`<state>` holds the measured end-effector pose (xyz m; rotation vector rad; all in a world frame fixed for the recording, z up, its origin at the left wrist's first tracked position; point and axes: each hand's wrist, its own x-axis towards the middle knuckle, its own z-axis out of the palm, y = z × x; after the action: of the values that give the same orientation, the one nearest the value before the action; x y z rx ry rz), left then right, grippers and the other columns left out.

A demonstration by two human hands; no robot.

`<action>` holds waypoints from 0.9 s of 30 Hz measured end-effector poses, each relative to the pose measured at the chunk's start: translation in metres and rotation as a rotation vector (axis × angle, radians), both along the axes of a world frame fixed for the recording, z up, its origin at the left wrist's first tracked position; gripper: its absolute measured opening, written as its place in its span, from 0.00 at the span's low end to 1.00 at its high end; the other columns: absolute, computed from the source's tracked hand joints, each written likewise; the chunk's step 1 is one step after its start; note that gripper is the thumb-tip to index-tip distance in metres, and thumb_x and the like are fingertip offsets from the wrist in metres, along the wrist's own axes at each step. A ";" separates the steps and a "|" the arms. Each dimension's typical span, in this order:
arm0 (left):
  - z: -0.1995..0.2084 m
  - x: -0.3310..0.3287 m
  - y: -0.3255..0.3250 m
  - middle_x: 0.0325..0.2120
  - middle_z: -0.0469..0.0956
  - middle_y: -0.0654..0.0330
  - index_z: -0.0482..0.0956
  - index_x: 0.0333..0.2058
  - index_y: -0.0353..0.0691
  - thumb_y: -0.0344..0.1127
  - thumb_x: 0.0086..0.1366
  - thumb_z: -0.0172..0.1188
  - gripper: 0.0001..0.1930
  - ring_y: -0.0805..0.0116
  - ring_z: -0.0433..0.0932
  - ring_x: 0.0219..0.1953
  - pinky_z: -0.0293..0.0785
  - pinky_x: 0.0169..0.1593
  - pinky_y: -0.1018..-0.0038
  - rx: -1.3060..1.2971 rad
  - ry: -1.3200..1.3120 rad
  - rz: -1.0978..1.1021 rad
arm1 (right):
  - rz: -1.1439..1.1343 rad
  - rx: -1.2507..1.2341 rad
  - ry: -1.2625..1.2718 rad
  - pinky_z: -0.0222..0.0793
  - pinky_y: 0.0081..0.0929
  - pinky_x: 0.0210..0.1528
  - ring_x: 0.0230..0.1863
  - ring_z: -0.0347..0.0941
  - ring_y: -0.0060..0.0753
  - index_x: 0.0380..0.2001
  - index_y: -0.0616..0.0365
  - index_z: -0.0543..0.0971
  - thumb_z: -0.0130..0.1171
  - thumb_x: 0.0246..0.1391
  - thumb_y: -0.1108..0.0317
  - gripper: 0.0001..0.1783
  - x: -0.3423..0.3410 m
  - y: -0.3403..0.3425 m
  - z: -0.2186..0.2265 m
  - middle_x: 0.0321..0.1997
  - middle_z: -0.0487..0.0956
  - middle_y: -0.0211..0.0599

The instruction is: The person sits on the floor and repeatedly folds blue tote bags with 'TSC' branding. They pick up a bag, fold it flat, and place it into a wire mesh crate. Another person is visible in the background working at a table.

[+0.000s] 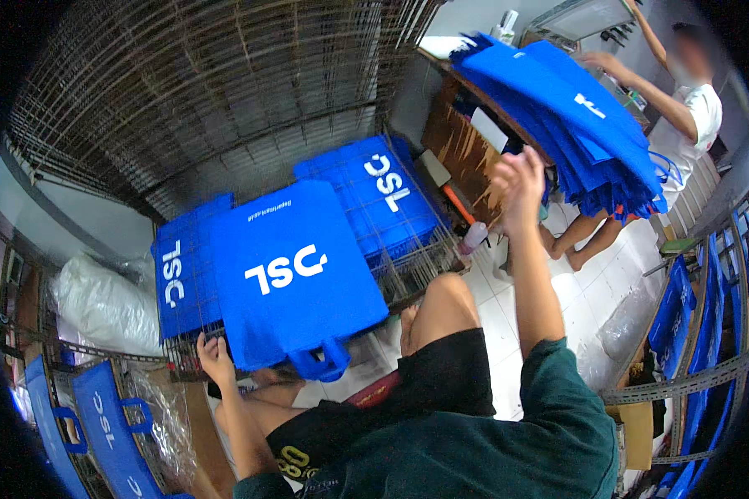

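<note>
A blue fabric tote bag [287, 266] with white lettering lies flat in front of me on a wire rack, its handle [320, 361] hanging over the near edge. Beside its near left corner, at the rack's edge, is my left hand [216, 359], fingers slightly bent and apart; no grip on the bag shows. More blue bags lie flat on the rack, one to the left [190, 266] and a pile to the right [374, 200]. My right hand [520, 179] is raised with loosely spread fingers and holds nothing. It is just left of a thick, fanned stack of blue bags [587, 125].
Wire mesh racks [225, 91] rise at the far left. A person in a white shirt [699, 116] stands behind the fanned stack, arms raised. Racks with blue bags [104, 420] flank me on both sides. A white plastic-wrapped bundle [104, 303] lies at left.
</note>
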<state>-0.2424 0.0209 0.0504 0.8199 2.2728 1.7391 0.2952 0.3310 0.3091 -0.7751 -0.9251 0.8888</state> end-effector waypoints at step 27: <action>0.118 -0.014 -0.130 0.29 0.74 0.65 0.66 0.51 0.39 0.35 0.59 0.59 0.22 0.79 0.71 0.25 0.66 0.26 0.86 0.226 -0.133 -0.061 | -0.422 -0.201 0.716 0.72 0.33 0.27 0.21 0.70 0.30 0.29 0.64 0.70 0.59 0.47 0.74 0.09 0.107 0.251 0.078 0.24 0.74 0.38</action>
<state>-0.2560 -0.1090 0.1679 0.7773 1.9723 1.9842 0.4026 0.5824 0.3871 -0.7087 -0.0358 0.7996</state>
